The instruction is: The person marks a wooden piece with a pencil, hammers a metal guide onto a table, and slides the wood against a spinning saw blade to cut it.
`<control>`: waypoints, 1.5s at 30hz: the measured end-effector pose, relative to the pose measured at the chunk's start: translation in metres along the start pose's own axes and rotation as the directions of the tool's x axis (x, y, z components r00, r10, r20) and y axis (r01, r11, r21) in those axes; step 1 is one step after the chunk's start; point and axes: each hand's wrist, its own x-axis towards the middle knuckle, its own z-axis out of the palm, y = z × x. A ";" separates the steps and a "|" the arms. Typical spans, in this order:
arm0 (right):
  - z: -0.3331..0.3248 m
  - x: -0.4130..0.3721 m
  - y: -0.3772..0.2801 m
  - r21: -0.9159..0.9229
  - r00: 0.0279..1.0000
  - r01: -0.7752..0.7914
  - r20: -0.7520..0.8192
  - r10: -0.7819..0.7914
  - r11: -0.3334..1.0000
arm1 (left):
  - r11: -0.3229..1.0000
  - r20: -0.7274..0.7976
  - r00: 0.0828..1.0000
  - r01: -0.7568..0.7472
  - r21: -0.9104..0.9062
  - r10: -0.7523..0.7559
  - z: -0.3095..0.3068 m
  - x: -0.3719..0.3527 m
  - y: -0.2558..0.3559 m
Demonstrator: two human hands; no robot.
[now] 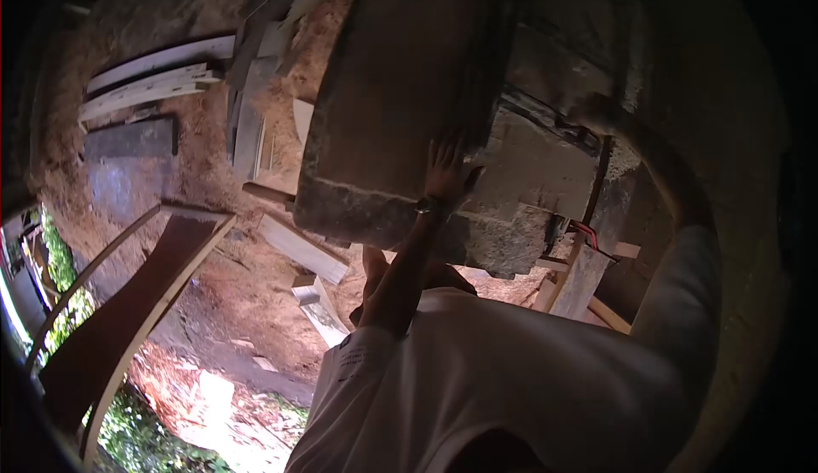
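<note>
My left hand lies palm down on a broad dark slab, fingers stretched out and thumb apart, near the slab's right side. A watch is on that wrist. My right hand is in shadow, bent inward with its fingers closed, at the end of a long dark narrow piece right of the slab. Whatever it holds is too dark to make out. Below that piece is a paler, dusty surface with a rough, crumbly front edge.
A red-handled tool sits at the right edge. Pale boards and a dark plank lie on the earth floor at left. A wooden frame stands lower left. Offcuts lie near my feet.
</note>
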 end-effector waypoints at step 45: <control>-0.037 0.074 0.124 0.897 0.449 0.320 0.140 0.883 -0.305 | 0.897 0.050 0.963 0.228 0.377 -0.266 0.030 0.029 -0.002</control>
